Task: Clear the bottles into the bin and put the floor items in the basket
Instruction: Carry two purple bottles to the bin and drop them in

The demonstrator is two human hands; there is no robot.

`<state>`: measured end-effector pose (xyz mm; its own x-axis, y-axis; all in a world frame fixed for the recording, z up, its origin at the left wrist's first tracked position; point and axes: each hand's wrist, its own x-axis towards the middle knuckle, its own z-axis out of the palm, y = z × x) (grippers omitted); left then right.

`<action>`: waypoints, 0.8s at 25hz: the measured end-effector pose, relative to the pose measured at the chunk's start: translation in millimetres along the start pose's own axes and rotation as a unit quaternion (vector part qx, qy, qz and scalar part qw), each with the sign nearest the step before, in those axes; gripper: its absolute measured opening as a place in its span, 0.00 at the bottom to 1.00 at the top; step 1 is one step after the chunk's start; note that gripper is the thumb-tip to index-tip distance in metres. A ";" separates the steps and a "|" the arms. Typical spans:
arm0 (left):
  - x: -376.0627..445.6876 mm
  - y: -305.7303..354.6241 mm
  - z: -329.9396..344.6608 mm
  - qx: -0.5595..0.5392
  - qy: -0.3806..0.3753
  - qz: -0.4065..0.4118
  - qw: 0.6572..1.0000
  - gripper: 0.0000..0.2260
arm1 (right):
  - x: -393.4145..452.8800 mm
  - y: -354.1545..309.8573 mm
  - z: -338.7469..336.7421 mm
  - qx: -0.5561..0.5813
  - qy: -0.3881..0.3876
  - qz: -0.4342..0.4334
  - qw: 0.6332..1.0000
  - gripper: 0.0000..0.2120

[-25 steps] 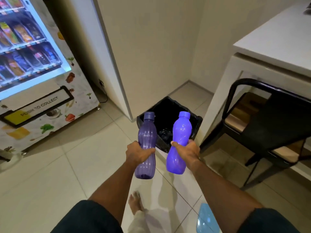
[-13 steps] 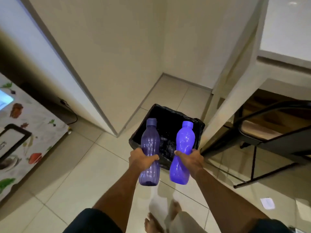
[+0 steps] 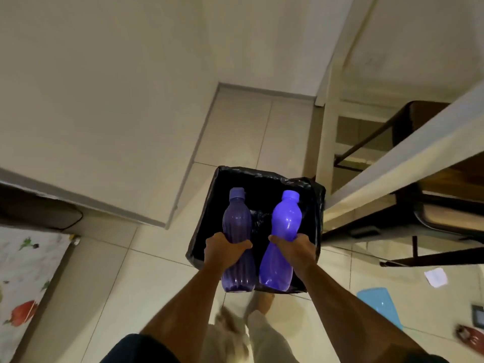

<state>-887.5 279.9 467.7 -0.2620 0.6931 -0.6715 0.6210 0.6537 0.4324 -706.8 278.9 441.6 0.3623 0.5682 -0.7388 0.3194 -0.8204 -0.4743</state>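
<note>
Bottles are both in hand above the open bin [image 3: 318, 205]: the left grip [image 3: 225, 251] wraps the dark purple bottle [image 3: 237, 242], and the right grip [image 3: 297, 248] holds the bright blue bottle [image 3: 281, 242]. Neither is dropped yet, so the first step looks nearly done. Floor items remain: a blue lid [image 3: 379, 307], a paper scrap [image 3: 436, 277] and a red thing [image 3: 470, 336]. No basket shows. Beyond, the tabletop [image 3: 408, 153] edge crowds the bin's right side; the left stands open.
</note>
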 end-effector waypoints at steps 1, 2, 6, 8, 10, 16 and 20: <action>14.5 3.6 1.8 0.006 -0.009 -0.007 1.000 0.33 | 12.2 -3.1 5.3 -0.005 -0.001 0.008 1.000 0.37; 32.4 6.6 5.3 0.014 -0.019 -0.013 1.000 0.34 | 26.4 -5.1 12.2 -0.009 -0.002 0.019 1.000 0.37; 109.1 3.6 30.1 0.039 -0.063 -0.034 0.997 0.38 | 87.3 -7.1 51.8 -0.006 -0.012 0.051 0.999 0.38; 152.7 -5.9 49.1 0.052 -0.082 -0.057 0.994 0.39 | 126.3 1.5 80.6 -0.015 -0.005 0.079 0.997 0.40; 193.7 -21.3 69.1 0.061 -0.101 -0.080 0.990 0.40 | 162.5 11.4 108.2 -0.046 -0.007 0.101 0.994 0.38; 288.5 -66.3 141.4 0.108 -0.101 -0.110 0.983 0.34 | 253.2 54.3 185.0 -0.085 -0.032 0.156 0.984 0.34; 325.0 -91.3 170.9 0.103 -0.110 -0.118 0.982 0.29 | 287.8 82.1 207.5 -0.108 -0.040 0.164 0.980 0.35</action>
<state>-903.1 393.6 107.2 -0.2649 0.4335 -0.8613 0.7038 0.6975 0.1346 -758.0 361.8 90.7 0.4093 0.2623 -0.8739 0.3780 -0.9205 -0.0993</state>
